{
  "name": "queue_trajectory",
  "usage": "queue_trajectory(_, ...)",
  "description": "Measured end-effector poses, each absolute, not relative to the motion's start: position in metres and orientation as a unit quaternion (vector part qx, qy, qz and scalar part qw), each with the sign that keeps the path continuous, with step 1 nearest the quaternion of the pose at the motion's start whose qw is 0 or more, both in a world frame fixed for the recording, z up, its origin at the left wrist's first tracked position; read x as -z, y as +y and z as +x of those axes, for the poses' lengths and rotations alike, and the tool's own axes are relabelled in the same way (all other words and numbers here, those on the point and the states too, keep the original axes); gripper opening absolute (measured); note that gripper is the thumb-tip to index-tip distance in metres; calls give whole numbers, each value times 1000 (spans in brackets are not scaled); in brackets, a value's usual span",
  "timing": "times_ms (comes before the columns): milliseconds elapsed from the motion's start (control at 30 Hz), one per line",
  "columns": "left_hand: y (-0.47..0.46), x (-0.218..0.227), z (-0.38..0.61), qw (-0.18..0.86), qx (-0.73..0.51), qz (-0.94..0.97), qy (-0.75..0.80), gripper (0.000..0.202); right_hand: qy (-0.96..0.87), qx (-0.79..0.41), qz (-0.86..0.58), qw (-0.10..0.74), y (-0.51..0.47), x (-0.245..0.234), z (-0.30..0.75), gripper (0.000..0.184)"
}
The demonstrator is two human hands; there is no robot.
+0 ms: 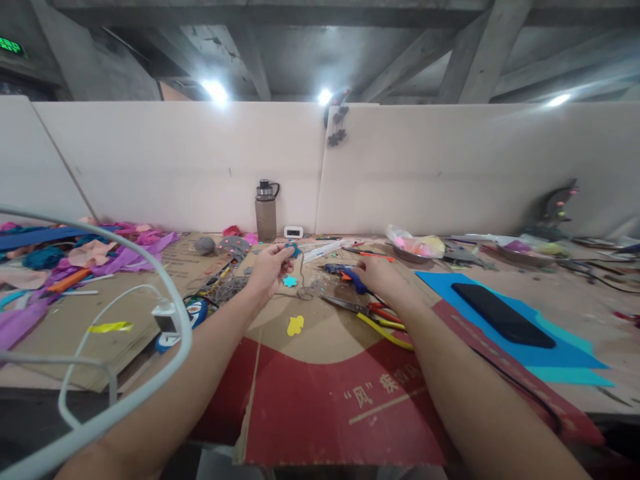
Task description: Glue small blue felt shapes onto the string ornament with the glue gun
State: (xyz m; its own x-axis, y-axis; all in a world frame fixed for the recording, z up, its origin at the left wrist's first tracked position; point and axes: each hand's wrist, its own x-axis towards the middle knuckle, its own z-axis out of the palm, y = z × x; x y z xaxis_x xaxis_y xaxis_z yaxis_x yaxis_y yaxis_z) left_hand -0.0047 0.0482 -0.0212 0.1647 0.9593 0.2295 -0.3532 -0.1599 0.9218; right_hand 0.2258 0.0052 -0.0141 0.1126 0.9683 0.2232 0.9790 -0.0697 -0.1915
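Note:
My left hand [273, 268] pinches a small dark-teal flower-shaped piece [294, 251], from which a grey cord [302, 277] hangs to the cardboard. My right hand [376, 275] is closed around a blue glue gun [358, 283] with an orange trigger; its dark nozzle points left. Between the hands and just below them lies a turquoise flower cutout [289, 282]. A yellow cutout [295, 325] is nearer to me. Scissors [346, 304] with their blades toward the left, a yellow handle [383, 330] and red handles [383, 311] lie beneath my right wrist.
A red and brown cardboard sheet [320, 400] covers the table's front. On the right, a black phone [503, 315] rests on blue sheets [565, 347]. A bottle [266, 212] stands by the white partition. A thick white tube [173, 293] arcs across the left foreground, near coloured scraps [90, 255].

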Motion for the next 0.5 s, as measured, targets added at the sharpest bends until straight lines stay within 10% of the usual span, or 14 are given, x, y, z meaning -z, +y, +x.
queue_trajectory(500,38,19,0,557,-547,534,326,32,-628,-99,-741,217,40,59,233,16)
